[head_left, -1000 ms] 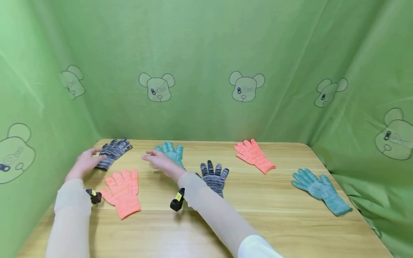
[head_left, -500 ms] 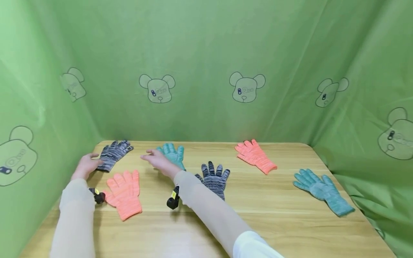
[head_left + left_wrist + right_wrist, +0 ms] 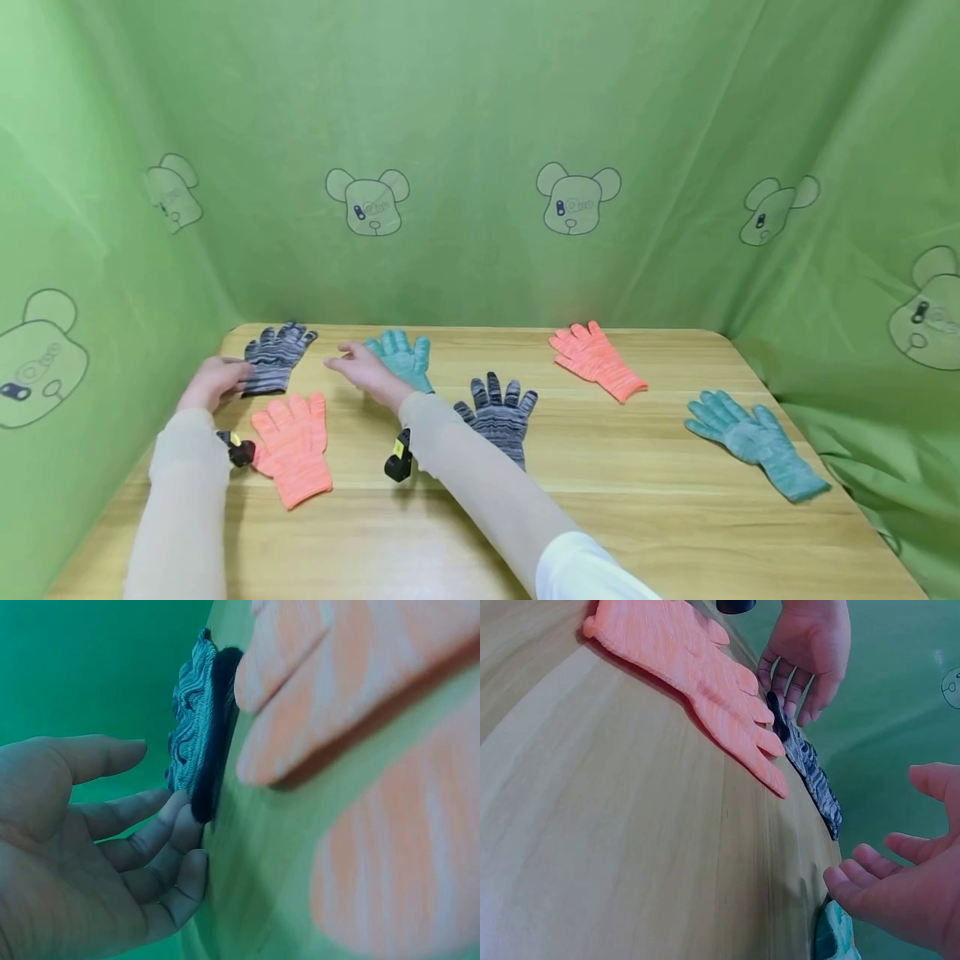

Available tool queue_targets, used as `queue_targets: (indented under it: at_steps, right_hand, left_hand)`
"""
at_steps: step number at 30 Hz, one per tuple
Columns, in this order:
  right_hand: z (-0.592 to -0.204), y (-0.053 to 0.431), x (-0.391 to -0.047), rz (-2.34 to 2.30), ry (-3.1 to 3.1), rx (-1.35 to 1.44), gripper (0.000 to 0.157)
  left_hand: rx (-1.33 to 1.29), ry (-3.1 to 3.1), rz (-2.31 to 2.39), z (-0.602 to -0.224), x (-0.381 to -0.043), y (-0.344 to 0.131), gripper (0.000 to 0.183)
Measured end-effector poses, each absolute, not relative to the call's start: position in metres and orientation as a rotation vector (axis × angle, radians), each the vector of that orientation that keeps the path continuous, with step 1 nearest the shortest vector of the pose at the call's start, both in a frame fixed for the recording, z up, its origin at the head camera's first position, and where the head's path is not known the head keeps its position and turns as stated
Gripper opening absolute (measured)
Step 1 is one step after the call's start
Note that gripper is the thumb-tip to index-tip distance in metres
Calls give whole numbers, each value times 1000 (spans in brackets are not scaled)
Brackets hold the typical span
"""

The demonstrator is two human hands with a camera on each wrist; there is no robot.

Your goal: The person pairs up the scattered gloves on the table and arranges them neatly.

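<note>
My left hand (image 3: 215,381) is at the table's far left, by the cuff of a grey-and-black striped glove (image 3: 273,364). In the left wrist view its fingertips touch the edge of this striped glove (image 3: 193,727), while the thumb stays apart from it. My right hand (image 3: 367,371), its fingers relaxed and holding nothing, hovers beside and partly in front of a teal glove (image 3: 405,357). An orange glove (image 3: 292,450) lies flat between the forearms. Partly under the right forearm is another striped glove (image 3: 501,417), its cuff hidden.
On the right half of the wooden table (image 3: 637,533) lie a second orange glove (image 3: 596,358) near the back and a second teal glove (image 3: 757,442) near the right edge. Green cloth (image 3: 465,275) walls in the back and both sides.
My left hand has moved right, and the striped glove at its fingertips has turned more upright, its cuff swinging right. The right hand has hardly moved.
</note>
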State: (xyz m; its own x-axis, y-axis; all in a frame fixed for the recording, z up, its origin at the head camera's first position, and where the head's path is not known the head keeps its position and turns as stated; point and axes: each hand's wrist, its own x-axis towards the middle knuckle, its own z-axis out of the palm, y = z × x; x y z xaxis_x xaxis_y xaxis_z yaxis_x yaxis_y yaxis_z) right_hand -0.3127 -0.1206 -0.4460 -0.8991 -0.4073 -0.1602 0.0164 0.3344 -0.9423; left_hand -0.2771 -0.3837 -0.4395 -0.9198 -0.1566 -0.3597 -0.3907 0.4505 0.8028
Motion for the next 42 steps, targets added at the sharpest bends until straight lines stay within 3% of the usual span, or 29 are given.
queue_targets:
  at_steps: [11, 25, 33, 42]
  right_hand:
    - [-448, -116, -318, -1582, 2192, -275, 59]
    - [-457, -113, -323, -1612, 2142, -260, 50]
    - [-459, -116, -324, -1618, 2121, -209, 51]
    - [-459, -118, -325, -1719, 1959, -154, 49]
  left_hand:
    - [-415, 2361, 1412, -429, -287, -362, 63]
    - [-351, 2333, 1353, -427, -289, -349, 45]
    - [-428, 2346, 1400, -424, -289, -354, 56]
    - [-574, 2303, 1613, -428, -294, -364, 41]
